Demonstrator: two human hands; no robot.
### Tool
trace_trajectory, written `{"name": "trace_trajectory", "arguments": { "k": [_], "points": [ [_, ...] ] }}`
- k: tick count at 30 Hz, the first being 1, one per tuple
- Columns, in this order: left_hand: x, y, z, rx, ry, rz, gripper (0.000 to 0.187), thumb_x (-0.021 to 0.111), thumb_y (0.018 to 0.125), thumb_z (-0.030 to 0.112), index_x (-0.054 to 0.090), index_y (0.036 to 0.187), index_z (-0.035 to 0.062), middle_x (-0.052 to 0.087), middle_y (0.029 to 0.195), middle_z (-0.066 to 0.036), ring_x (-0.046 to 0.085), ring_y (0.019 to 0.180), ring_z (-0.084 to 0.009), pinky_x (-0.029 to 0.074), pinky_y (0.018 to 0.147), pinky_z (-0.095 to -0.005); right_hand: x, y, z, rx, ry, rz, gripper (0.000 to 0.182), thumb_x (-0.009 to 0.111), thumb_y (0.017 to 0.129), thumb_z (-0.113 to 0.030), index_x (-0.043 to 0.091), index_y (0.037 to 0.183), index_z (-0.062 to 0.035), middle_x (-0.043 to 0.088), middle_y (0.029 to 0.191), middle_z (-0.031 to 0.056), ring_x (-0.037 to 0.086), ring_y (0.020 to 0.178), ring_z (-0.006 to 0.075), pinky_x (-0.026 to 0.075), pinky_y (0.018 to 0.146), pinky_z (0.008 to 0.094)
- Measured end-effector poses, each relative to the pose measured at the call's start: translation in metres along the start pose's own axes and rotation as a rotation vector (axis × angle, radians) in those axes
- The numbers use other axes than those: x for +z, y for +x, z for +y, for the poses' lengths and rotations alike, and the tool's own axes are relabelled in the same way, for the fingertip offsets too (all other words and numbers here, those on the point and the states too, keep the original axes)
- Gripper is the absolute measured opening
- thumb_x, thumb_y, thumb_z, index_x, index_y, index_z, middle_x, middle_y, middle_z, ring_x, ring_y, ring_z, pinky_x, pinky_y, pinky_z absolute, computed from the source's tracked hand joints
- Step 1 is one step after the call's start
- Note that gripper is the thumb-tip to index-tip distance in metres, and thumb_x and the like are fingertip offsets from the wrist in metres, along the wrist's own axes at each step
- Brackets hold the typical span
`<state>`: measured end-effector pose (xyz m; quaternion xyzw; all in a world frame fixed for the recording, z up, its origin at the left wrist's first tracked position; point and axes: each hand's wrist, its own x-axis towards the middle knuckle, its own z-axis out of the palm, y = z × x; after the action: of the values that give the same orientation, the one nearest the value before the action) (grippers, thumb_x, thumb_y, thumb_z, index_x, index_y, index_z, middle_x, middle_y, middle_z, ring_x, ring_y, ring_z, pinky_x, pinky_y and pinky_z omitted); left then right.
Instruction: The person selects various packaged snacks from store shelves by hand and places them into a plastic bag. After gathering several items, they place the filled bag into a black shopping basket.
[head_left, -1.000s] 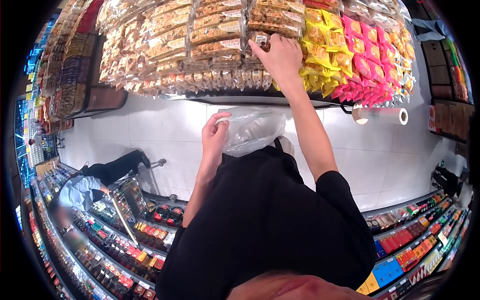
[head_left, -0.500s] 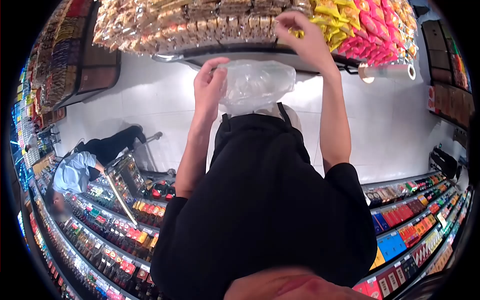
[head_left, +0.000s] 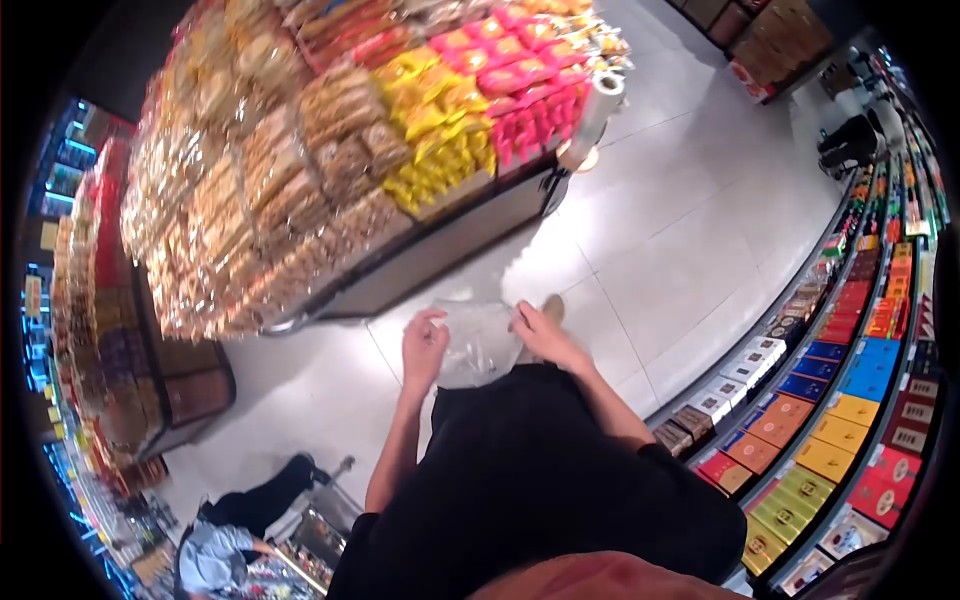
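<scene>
A clear plastic bag (head_left: pixel 478 345) hangs in front of my waist, stretched between my two hands. The fingers of my left hand (head_left: pixel 427 345) are pinched on its left edge. On the opposite edge, the curled fingers of my right hand (head_left: pixel 543 332) grip the film. Whatever the bag may contain is hard to make out through the glare. Beyond my hands stands a display heaped with wrapped snacks, among them yellow packets (head_left: pixel 430 125), pink packets (head_left: pixel 515 80) and clear-wrapped brown snacks (head_left: pixel 340 115).
A roll of plastic bags (head_left: pixel 600 105) is mounted at the display's right corner. Curved shelves of boxed goods (head_left: pixel 810 420) run along my right. A person in a light blue shirt (head_left: pixel 213 558) stands by a cart at lower left. Another snack stand (head_left: pixel 165 400) is at left.
My right hand has come down from the snack display to the bag's right edge. My view has turned to the right, so the display now sits at upper left.
</scene>
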<state>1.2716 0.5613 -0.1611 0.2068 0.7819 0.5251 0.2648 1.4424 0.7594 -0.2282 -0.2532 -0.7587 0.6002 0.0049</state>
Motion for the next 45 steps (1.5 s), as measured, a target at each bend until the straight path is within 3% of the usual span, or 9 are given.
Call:
{"name": "trace_trajectory", "arguments": {
  "k": [2, 5, 16, 21, 30, 35, 40, 43, 45],
  "points": [
    [0.047, 0.007, 0.01, 0.028, 0.016, -0.091, 0.023, 0.062, 0.088, 0.004, 0.066, 0.111, 0.0052, 0.047, 0.065, 0.004, 0.044, 0.06, -0.0069, 0.037, 0.058, -0.0246, -0.031, -0.022, -0.022, 0.036, 0.195, 0.001, 0.021, 0.048, 0.103, -0.023, 0.049, 0.11, -0.0024, 0.067, 0.107, 0.0141, 0.062, 0.102, 0.0234, 0.047, 0.091, 0.0347],
    [0.133, 0.025, 0.04, 0.11, -0.066, -0.326, 0.036, 0.06, 0.093, 0.007, 0.055, 0.129, 0.0069, 0.054, 0.077, -0.003, 0.057, 0.07, -0.0106, 0.048, 0.067, -0.0297, -0.07, -0.033, -0.004, -0.048, 0.418, -0.008, 0.024, 0.055, 0.102, -0.018, 0.047, 0.12, -0.0043, 0.056, 0.105, 0.0047, 0.055, 0.094, 0.0135, 0.048, 0.084, 0.0324],
    [0.425, 0.055, 0.167, 0.02, -0.151, -1.051, 0.061, 0.049, 0.101, 0.019, 0.022, 0.152, -0.0011, 0.061, 0.121, -0.014, 0.056, 0.117, -0.0252, 0.038, 0.11, -0.0376, -0.313, -0.112, 0.091, -0.014, 0.578, 0.439, 0.049, 0.067, 0.095, -0.015, 0.048, 0.138, -0.004, 0.061, 0.121, 0.0061, 0.059, 0.109, 0.0145, 0.048, 0.094, 0.0303],
    [0.472, 0.055, 0.214, 0.19, 0.168, -1.198, 0.062, 0.06, 0.099, 0.022, 0.03, 0.152, 0.0114, 0.058, 0.138, -0.016, 0.057, 0.126, -0.0283, 0.046, 0.104, -0.0386, -0.371, -0.139, 0.14, 0.042, 0.605, 0.573, 0.031, 0.059, 0.089, -0.004, 0.061, 0.12, -0.0006, 0.067, 0.107, 0.0051, 0.061, 0.099, 0.0141, 0.049, 0.089, 0.0303],
    [0.551, 0.125, 0.274, 0.239, 0.14, -1.175, 0.031, 0.064, 0.098, 0.019, 0.062, 0.125, 0.0031, 0.071, 0.11, -0.011, 0.067, 0.102, -0.0184, 0.052, 0.093, -0.0334, -0.457, -0.136, 0.218, 0.141, 0.422, 1.044, 0.016, 0.057, 0.085, -0.005, 0.062, 0.099, 0.0012, 0.066, 0.085, 0.0049, 0.061, 0.077, 0.0166, 0.049, 0.07, 0.0319],
    [0.597, 0.208, 0.389, 0.598, -0.111, -0.931, 0.021, 0.067, 0.094, 0.007, 0.069, 0.114, 0.0001, 0.072, 0.106, -0.006, 0.067, 0.1, -0.0126, 0.052, 0.091, -0.0285, -0.522, -0.152, 0.29, 0.411, -0.262, 1.207, 0.011, 0.054, 0.082, -0.008, 0.053, 0.09, -0.0008, 0.058, 0.074, 0.0202, 0.06, 0.072, 0.0374, 0.046, 0.066, 0.0459],
    [0.596, 0.273, 0.545, 1.042, -0.787, -0.771, 0.02, 0.064, 0.09, 0.001, 0.066, 0.11, -0.0042, 0.07, 0.104, -0.016, 0.066, 0.098, -0.0226, 0.051, 0.092, -0.037, -0.557, -0.188, 0.401, 0.68, -0.168, 1.546, 0.016, 0.054, 0.085, -0.013, 0.059, 0.093, 0.0, 0.064, 0.081, 0.0214, 0.063, 0.077, 0.041, 0.048, 0.071, 0.0481],
    [0.589, 0.316, 0.627, 1.463, -0.829, -0.793, 0.039, 0.05, 0.104, 0.039, 0.056, 0.121, 0.0049, 0.061, 0.105, -0.014, 0.054, 0.098, -0.0282, 0.045, 0.089, -0.0452, -0.556, -0.216, 0.464, 0.818, -0.13, 1.612, 0.024, 0.054, 0.084, -0.013, 0.063, 0.098, 0.0042, 0.068, 0.088, 0.0246, 0.065, 0.082, 0.0425, 0.05, 0.078, 0.0475],
    [0.575, 0.342, 0.673, 1.587, -0.747, -0.856, 0.042, 0.048, 0.104, 0.042, 0.055, 0.128, 0.0088, 0.06, 0.112, -0.012, 0.05, 0.104, -0.0272, 0.042, 0.093, -0.0461, -0.56, -0.224, 0.454, 0.997, 0.027, 1.561, 0.031, 0.054, 0.082, -0.013, 0.064, 0.101, 0.0093, 0.069, 0.093, 0.0278, 0.067, 0.088, 0.0427, 0.051, 0.082, 0.0469]
  ]
}}
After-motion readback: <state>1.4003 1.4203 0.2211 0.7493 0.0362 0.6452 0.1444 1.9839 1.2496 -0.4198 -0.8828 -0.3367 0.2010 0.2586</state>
